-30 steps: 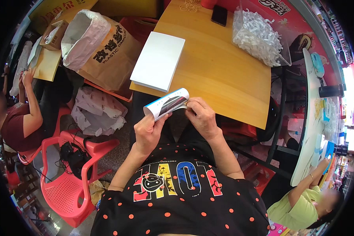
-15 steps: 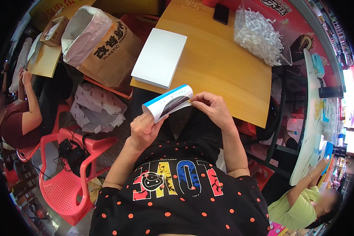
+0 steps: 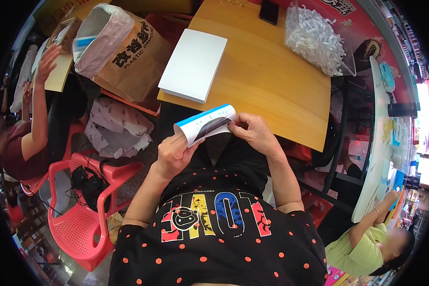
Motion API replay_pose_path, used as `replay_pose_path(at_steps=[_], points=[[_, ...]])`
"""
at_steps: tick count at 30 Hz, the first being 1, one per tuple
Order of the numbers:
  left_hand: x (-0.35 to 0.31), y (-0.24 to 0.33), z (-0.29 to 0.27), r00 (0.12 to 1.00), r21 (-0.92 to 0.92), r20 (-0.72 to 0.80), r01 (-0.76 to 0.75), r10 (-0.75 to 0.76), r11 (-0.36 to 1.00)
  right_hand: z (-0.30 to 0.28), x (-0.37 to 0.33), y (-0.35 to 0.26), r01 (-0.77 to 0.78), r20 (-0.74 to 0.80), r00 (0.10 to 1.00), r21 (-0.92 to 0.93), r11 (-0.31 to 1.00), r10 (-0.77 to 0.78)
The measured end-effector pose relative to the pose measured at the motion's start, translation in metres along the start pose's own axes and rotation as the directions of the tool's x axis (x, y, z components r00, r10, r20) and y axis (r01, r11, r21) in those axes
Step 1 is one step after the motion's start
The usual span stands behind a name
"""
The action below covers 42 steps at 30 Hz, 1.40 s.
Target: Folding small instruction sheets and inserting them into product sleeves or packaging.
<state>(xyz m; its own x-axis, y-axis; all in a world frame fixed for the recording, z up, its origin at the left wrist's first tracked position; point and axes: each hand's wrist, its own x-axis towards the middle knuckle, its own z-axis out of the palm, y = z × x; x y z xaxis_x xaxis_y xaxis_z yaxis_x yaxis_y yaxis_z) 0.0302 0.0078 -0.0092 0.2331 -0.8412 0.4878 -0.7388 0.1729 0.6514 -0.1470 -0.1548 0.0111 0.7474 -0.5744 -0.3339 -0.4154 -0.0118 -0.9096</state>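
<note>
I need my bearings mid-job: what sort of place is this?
Probably a small shared workroom, perhaps within a shop: a white stack and a heap of white strips on one wooden table, with a person in maroon to the left and another in yellow-green to the right.

Your right hand [image 3: 254,133] curled inward at the curved sheet [image 3: 206,120]; a co-worker's hand [image 3: 47,63] rose; a blue-and-white piece [image 3: 84,42] appeared inside the paper bag [image 3: 150,74].

1 head-worn fisheye, close above shirt [image 3: 224,250], facing down.
</note>
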Motion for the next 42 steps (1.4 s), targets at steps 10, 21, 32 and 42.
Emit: replay_pose_path(at_steps=[10, 21, 32, 42], points=[[0.0, -0.007, 0.001, 0.999, 0.033, -0.04, -0.016, 0.017, 0.999, -0.004, -0.023, -0.007, 0.105, -0.14, 0.987, 0.201, 0.974, -0.078], [0.003, -0.001, 0.002, 0.996, 0.023, -0.009, -0.09, 0.09, 0.996, -0.008, 0.0, 0.013, 0.02, -0.031, 0.999, 0.111, 0.994, -0.017], [0.009, 0.002, 0.006, 0.99, -0.001, -0.027, -0.14, 0.14, 0.99, -0.006, -0.023, 0.003, -0.016, -0.041, 0.999, 0.09, 0.996, 0.019], [0.011, 0.001, 0.022, 0.978, -0.039, 0.035, -0.206, 0.207, 0.978, -0.008, -0.07, -0.057, 0.172, 0.214, 0.959, 0.079, 0.982, -0.185]])
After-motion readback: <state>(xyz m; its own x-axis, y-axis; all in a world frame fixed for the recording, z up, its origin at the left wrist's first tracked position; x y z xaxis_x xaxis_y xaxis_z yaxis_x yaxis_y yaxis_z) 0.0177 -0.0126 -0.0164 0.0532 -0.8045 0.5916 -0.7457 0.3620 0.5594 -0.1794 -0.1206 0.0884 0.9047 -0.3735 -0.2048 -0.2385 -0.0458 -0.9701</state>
